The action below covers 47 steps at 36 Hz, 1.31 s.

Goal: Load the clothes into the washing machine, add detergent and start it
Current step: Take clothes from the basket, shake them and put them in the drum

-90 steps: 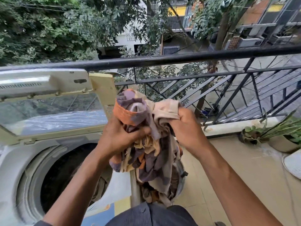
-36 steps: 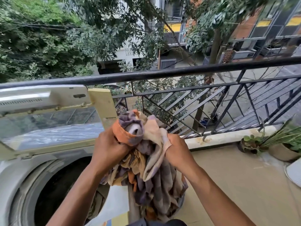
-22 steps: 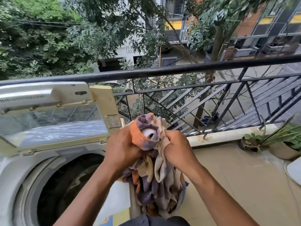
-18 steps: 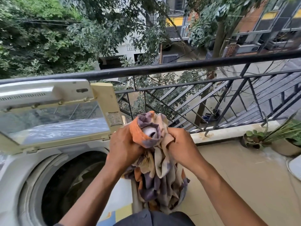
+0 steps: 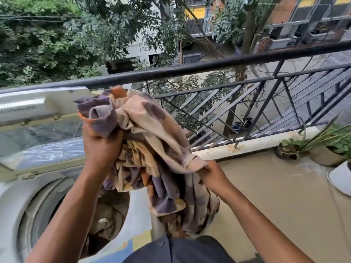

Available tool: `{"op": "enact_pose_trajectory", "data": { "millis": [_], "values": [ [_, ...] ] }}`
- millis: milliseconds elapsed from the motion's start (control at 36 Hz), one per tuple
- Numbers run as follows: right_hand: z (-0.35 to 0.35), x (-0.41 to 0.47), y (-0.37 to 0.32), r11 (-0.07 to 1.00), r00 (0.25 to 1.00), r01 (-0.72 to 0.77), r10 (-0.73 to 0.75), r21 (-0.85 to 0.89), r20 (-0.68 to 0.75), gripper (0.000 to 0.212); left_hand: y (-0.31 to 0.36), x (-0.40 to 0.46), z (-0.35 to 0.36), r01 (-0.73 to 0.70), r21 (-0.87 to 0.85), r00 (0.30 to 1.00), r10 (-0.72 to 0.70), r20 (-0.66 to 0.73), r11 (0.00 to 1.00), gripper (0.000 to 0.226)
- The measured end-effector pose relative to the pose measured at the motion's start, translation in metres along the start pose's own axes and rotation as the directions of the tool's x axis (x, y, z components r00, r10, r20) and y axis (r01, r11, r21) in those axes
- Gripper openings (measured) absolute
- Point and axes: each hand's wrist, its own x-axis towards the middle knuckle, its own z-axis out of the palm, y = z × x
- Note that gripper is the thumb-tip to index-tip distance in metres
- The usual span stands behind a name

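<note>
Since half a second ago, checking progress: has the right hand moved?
Yes. The right hand dropped away from the railing, gripping the cloth lower.

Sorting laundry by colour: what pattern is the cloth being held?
Head view: the cloth is beige with purple and orange blotches.

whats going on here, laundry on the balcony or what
Yes. A person stands at a top-loading washing machine with its lid raised. The left hand grips a bunched patterned cloth above the drum opening; the right hand pinches a lower fold. Some laundry lies in the drum.
</note>
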Motion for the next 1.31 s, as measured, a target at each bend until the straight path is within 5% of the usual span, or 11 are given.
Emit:
{"op": "enact_pose_trajectory", "data": {
  "millis": [278,444,583,806,917,1111,1306],
  "values": [
    [-0.027,-0.007,-0.110,0.884,0.983,0.179,-0.180,0.432,-0.040,0.037,-0.013,-0.018,0.015,-0.012,0.313,0.903,-0.124,0.410,0.950,0.038],
    [-0.023,0.000,-0.125,0.898,0.972,0.233,-0.209,0.373,-0.103,0.057,-0.007,-0.008,0.006,-0.051,0.242,0.747,-0.124,0.653,0.969,0.095],
    [-0.018,-0.003,-0.138,0.946,0.949,0.302,-0.288,0.119,-0.125,0.066,0.001,-0.022,0.028,-0.192,0.453,0.838,-0.095,0.537,0.871,0.106],
    [-0.022,0.005,-0.113,0.949,0.948,0.303,-0.291,0.087,-0.128,0.056,-0.013,-0.016,0.030,-0.342,0.472,0.885,0.109,0.453,0.813,0.055],
    [-0.021,0.011,-0.092,0.959,0.951,0.281,-0.273,0.041,-0.144,0.020,-0.025,-0.015,0.027,-0.179,0.329,0.932,0.052,0.358,0.927,0.041],
    [0.007,0.000,-0.048,0.931,0.972,0.125,-0.184,-0.344,-0.144,0.036,0.001,-0.003,0.017,-0.166,0.030,0.962,0.155,0.225,0.986,0.011],
    [0.037,0.002,0.027,0.810,0.987,-0.159,0.148,-0.564,-0.065,0.028,0.028,0.014,0.003,-0.176,-0.163,0.982,0.184,0.034,0.971,0.029]
  ]
}}
